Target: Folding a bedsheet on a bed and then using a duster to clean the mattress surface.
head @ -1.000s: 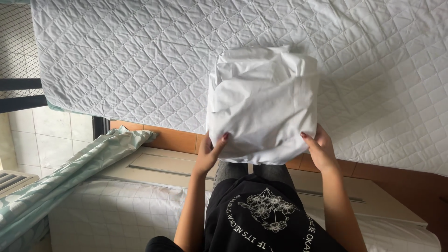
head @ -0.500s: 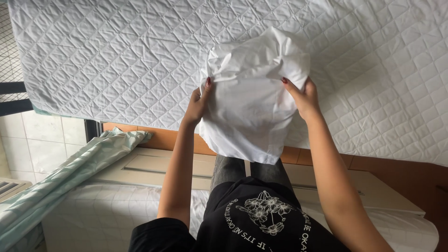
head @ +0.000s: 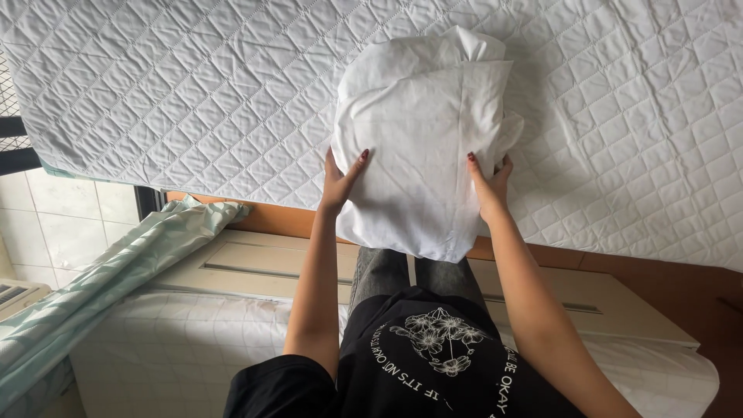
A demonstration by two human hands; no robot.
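A bundled white sheet [head: 422,131] is held up over the near edge of a white quilted mattress [head: 186,101]. My left hand [head: 340,179] grips the bundle's lower left side, fingers spread on the cloth. On its lower right side my right hand [head: 489,182] holds it the same way. The bundle's lower edge hangs past the mattress edge, above my legs. Its top rests against or just over the quilted surface; I cannot tell which.
A wooden bed frame rail [head: 642,271] runs under the mattress edge. A pale green curtain [head: 101,286] hangs at the lower left, beside tiled wall [head: 62,232]. A cream drawer unit [head: 255,263] and white bedding [head: 170,348] lie below my arms.
Both hands first lifted the bundle higher over the mattress, then came back down a little. The bundle now sits slightly lower and more spread than half a second ago.
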